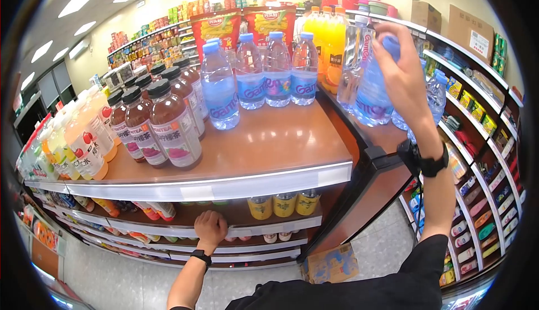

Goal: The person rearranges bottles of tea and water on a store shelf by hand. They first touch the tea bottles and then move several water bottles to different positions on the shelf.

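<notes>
My right hand (403, 68) is curled round the upper part of a clear water bottle (373, 94) with a blue cap, on the narrow brown side counter at the right. Similar water bottles (435, 99) stand beside it, partly hidden by my wrist. My left hand (211, 227) is closed in a fist low down, right at the edge of the second shelf (236, 231), with nothing showing in it. On the top shelf (269, 147) stand several more water bottles (222, 88) in a loose row, the leftmost set further forward.
Dark-capped tea bottles (168, 122) and peach-coloured drinks (87, 147) crowd the shelf's left side. Orange juice bottles (331, 46) and red snack bags (216, 26) stand behind. A cardboard box (331, 262) lies on the floor; stocked shelving (477, 158) rises at right.
</notes>
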The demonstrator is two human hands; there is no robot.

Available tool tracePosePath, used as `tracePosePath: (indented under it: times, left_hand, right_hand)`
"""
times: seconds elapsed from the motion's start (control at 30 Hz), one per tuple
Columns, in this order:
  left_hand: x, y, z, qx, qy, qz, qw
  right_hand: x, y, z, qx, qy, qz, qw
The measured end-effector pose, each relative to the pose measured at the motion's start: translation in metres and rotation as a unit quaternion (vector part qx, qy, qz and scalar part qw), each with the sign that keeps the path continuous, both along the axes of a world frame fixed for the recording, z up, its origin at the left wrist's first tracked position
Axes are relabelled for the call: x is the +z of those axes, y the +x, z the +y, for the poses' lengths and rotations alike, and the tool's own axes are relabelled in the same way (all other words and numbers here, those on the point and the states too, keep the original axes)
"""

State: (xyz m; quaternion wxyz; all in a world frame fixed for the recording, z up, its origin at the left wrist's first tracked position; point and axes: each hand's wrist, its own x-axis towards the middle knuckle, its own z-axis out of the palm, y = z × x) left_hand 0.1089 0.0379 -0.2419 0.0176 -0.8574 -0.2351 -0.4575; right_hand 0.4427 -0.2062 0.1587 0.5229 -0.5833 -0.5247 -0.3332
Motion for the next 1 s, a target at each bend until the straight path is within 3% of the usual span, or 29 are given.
tracePosePath:
  times: [0.1, 0.17, 0.3, 0.33, 0.4, 0.6, 0.8, 1.0]
  left_hand:
    - [-0.002, 0.0, 0.001, 0.001, 0.01, -0.005, 1.0]
    - [-0.003, 0.001, 0.003, 0.002, 0.012, -0.003, 1.0]
    - [0.002, -0.002, 0.002, 0.0, 0.013, 0.013, 1.0]
    - [0.001, -0.001, 0.001, -0.005, 0.011, 0.011, 1.0]
    - [0.0, -0.001, 0.001, -0.008, 0.015, 0.008, 1.0]
    - [0.0, -0.001, 0.002, 0.001, 0.017, 0.015, 1.0]
    - [0.001, 0.001, 0.001, 0.0, 0.018, 0.016, 1.0]
    - [-0.003, 0.001, 0.004, 0.01, 0.02, 0.026, 0.999]
  right_hand:
    - [0.012, -0.001, 0.031, 0.041, -0.008, 0.046, 0.998]
    - [0.015, -0.005, 0.058, 0.125, -0.074, 0.135, 0.98]
    - [-0.001, -0.012, 0.141, 0.153, -0.11, 0.1, 0.977]
    - [-0.001, -0.021, 0.149, 0.117, -0.13, 0.098, 0.98]
    - [-0.008, -0.036, 0.166, 0.144, -0.141, 0.151, 0.968]
    - [-0.026, -0.052, 0.214, 0.179, -0.061, 0.079, 0.979]
    - [-0.032, -0.057, 0.227, 0.219, -0.085, 0.117, 0.965]
    - [-0.033, -0.057, 0.235, 0.158, -0.039, 0.083, 0.983]
